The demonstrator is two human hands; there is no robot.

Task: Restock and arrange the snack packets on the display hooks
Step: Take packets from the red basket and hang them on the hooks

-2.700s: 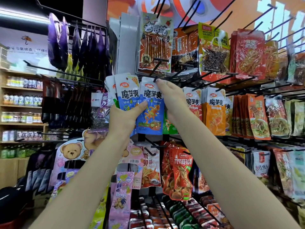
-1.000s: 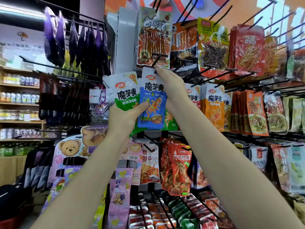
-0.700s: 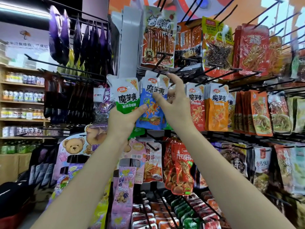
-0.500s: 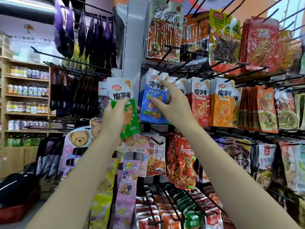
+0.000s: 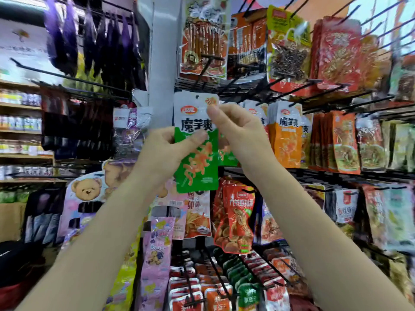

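Nearest the camera, two bare forearms rose from the bottom edge, both cut off below the elbow. At their ends the left hand (image 5: 166, 151) pinched a green packet (image 5: 197, 153) at mid-height, thumb across its front and the other fingers hidden behind it. The right hand (image 5: 238, 131) pinched the packet's top right corner between thumb and forefinger, its remaining fingers curled and partly out of sight. The packet stood upright in front of the rack, its hang hole near the top; whether it sat on a hook (image 5: 206, 68) could not be told, since motion blur smeared that area. Behind the right hand, orange packets (image 5: 285, 135) hung in a row, their neighbours to the left mostly hidden by the hand. Farther right, red packets (image 5: 336, 52) blurred toward the frame edge. Half a second before, the left hand held the green packet lower and to the left while the right hand touched a blue packet; now both hands held the green one, and the blue one was no longer visible.
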